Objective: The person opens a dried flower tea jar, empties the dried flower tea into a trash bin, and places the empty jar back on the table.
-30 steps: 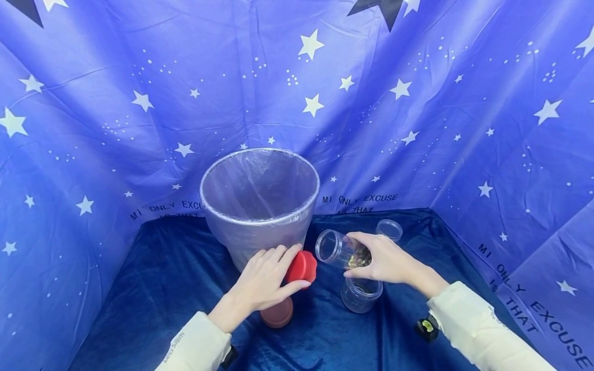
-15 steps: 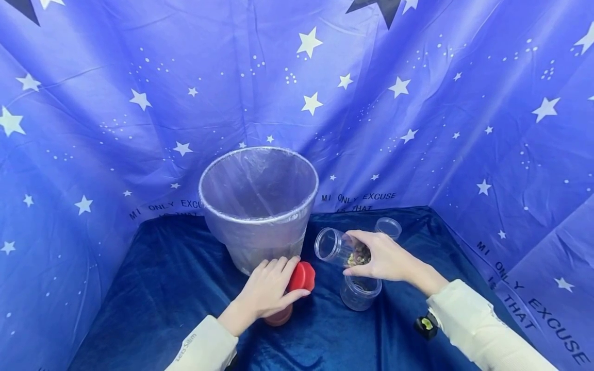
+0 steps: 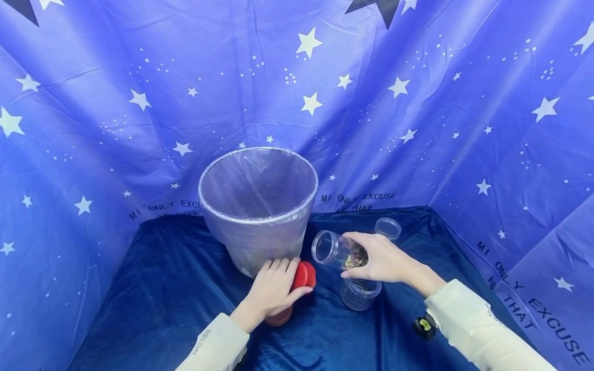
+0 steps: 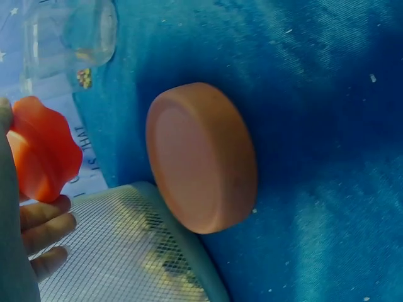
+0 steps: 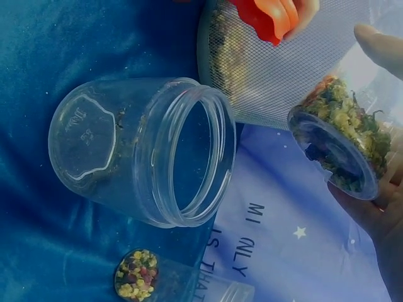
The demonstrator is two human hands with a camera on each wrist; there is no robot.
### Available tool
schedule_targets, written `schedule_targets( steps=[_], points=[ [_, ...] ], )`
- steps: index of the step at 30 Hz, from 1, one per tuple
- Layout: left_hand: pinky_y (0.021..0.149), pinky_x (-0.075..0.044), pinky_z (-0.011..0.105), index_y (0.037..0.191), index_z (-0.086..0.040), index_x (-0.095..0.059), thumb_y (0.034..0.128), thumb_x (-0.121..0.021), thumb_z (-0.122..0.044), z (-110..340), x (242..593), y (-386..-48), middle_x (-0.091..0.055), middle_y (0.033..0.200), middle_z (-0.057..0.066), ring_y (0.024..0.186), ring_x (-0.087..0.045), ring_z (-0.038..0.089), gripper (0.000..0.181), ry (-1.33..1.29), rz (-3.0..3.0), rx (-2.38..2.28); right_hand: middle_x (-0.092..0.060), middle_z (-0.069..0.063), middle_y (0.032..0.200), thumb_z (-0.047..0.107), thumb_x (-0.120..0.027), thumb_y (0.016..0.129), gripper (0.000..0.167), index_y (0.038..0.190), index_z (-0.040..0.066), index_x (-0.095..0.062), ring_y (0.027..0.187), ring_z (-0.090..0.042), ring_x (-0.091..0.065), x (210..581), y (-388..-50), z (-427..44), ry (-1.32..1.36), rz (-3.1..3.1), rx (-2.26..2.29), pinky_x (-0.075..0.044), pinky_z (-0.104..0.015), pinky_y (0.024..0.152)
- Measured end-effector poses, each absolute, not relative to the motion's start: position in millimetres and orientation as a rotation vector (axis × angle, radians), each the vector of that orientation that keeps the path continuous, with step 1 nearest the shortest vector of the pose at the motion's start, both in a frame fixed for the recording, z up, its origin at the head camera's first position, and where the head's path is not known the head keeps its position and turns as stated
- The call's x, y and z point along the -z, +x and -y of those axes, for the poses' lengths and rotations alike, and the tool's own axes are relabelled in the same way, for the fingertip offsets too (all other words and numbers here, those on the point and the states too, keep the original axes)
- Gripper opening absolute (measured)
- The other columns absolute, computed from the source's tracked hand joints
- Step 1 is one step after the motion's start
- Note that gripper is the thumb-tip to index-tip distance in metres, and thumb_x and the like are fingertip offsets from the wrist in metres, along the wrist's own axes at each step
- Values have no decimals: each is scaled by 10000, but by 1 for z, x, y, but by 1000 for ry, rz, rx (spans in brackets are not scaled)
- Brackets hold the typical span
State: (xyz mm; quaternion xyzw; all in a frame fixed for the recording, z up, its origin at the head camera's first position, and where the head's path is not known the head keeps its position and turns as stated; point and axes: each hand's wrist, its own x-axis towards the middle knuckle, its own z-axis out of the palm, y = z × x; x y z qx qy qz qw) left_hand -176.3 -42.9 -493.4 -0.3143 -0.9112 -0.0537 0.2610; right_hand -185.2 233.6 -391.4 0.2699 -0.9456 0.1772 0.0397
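In the head view my left hand (image 3: 274, 288) holds a red scalloped, lid-like piece (image 3: 303, 275) between thumb and fingers, low in front of a bin. A round reddish-brown disc with a thick edge (image 4: 201, 157) lies on the cloth beneath that hand, partly covered by it in the head view. My right hand (image 3: 385, 257) grips a clear jar (image 3: 327, 247), tipped with its mouth toward the left; a dried flower-like mix (image 5: 349, 119) lies at its base end. Just below stands a clear jar with a threaded neck (image 5: 141, 151), upright and with no lid on it.
A mesh bin with a clear liner (image 3: 260, 221) stands at the back centre, with pale yellowish stuff seen through its mesh. Another clear container (image 3: 389, 228) with dried mix stands behind my right hand. Dark blue cloth (image 3: 162, 288) covers the table; a starry curtain hangs behind.
My left hand has moved right and slightly down with the red piece, now covering more of the brown disc. My right hand and its tipped jar have shifted slightly left.
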Motion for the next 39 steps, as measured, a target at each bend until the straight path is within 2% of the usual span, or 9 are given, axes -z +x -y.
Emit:
schedule_targets(
  steps=[11,23,32,39],
  points=[
    [741,-486,372,1181,-40,-611,837,-595,-654,35,510,-174,-667,950,78,842,-626,239,704,-763,2449,97,-679,83,1008,583,-800,706,788,1302,112,-592,884,-50,-610,393,-184,-234,845,2886,-543,-525,-321,791],
    [805,-464,358,1224,-69,-610,870,-541,-679,28,525,-166,-669,990,69,881,-617,223,709,-765,2558,-39,-701,35,1046,547,-810,707,781,1310,102,-587,914,-71,-630,394,-182,-231,845,2897,-542,-531,-337,804],
    [851,-451,357,1226,-75,-610,876,-520,-687,24,527,-167,-671,997,72,903,-621,222,711,-745,2561,-70,-681,94,1003,539,-814,706,747,1286,122,-598,888,-48,-621,395,-182,-230,848,2902,-556,-527,-320,790],
    [843,-433,358,1222,-58,-598,886,-526,-669,21,532,-167,-693,989,101,916,-629,218,701,-713,2615,-56,-684,92,1001,562,-806,702,762,1287,120,-601,900,-56,-631,397,-183,-230,855,2880,-538,-536,-329,800]
  ],
)
